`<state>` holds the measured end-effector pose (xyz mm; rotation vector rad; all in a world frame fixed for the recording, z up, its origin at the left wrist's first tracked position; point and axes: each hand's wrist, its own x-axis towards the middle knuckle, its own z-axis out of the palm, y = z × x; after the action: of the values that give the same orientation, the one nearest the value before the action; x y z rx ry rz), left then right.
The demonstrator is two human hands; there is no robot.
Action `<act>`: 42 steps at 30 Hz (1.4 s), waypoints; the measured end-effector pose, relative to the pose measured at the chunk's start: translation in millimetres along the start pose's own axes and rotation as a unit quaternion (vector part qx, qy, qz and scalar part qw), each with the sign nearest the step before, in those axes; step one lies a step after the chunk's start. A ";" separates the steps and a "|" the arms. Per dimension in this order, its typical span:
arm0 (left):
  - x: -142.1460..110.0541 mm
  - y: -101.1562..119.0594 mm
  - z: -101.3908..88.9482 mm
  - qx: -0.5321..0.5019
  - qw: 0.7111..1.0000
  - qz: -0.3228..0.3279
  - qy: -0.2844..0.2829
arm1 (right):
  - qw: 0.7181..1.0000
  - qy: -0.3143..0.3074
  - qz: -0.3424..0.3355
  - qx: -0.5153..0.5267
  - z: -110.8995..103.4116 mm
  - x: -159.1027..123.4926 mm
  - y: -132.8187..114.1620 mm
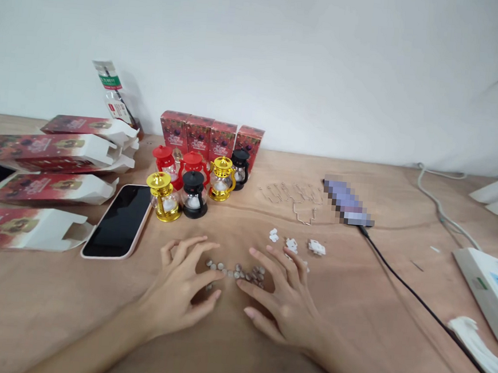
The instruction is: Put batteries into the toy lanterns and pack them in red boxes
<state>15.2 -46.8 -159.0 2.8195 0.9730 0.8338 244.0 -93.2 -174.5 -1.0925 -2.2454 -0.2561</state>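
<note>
Several small round silvery discs (237, 274), perhaps button batteries, lie in a loose row on the wooden table (227, 357). My left hand (185, 282) is at their left end, palm down, fingers spread. At the right end my right hand (281, 295) is likewise spread, its fingers over or beside the discs and partly hiding them. Neither hand grips anything. Beyond my left hand stand several miniature lanterns: a gold lantern (164, 200), a black lantern (194, 196) and red ones (194, 168) among them. Small white plastic pieces (291, 245) lie just past my right fingertips.
Thin bent metal wires (294, 193) lie behind the white pieces. Open red boxes (55, 185) and a phone (119, 222) are on the left. Upright red boxes (199, 134) stand by the wall. To the right are a cabled phone (346, 203) and a white box (486, 291).
</note>
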 end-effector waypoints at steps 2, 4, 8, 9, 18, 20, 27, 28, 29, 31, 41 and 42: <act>0.3 -0.3 0.0 0.003 1.000 0.003 -0.002 | 1.000 -0.002 0.000 0.000 0.3 0.8 0.3; -0.2 -0.7 0.5 0.003 1.000 0.005 -0.002 | 1.000 -0.001 -0.001 -0.001 0.8 1.3 0.7; -3.0 -1.8 1.5 0.003 1.000 0.018 0.013 | 1.000 0.004 -0.003 -0.001 1.6 -0.1 1.2; -3.6 -2.0 1.5 0.005 1.000 0.018 0.021 | 1.000 0.005 -0.004 -0.001 1.6 -0.8 1.3; -0.5 -1.5 -1.1 0.047 0.998 0.015 0.026 | 1.000 0.017 -0.007 -0.001 -0.5 -2.1 1.5; 0.1 -1.7 -1.1 0.054 0.998 0.009 0.022 | 1.000 0.016 -0.008 -0.002 -0.7 -1.5 1.4; -0.3 -2.0 -0.8 0.052 0.998 0.010 0.013 | 1.000 0.013 -0.013 0.001 -0.8 -2.4 1.9; -0.8 -2.1 -1.2 0.047 0.999 0.008 0.020 | 1.000 0.013 -0.013 0.000 -0.7 -2.8 2.0; -1.4 -2.2 -1.6 0.041 0.999 0.005 0.028 | 1.000 0.013 -0.014 0.001 -0.6 -3.0 2.1; -3.1 -2.7 -2.3 0.028 0.999 -0.004 0.041 | 1.000 0.014 -0.013 0.002 -0.5 -3.2 2.2; -6.1 -3.2 -0.7 0.002 1.000 -0.005 0.001 | 1.000 0.012 -0.012 -0.002 -1.0 -2.4 2.2; -6.1 -3.3 -0.5 0.002 1.000 -0.003 0.000 | 1.000 0.011 -0.012 -0.002 -1.0 -2.4 2.1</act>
<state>9.1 -47.8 -162.2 2.8192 0.9845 0.8316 247.2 -93.8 -175.4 -1.0607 -2.2413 -0.2817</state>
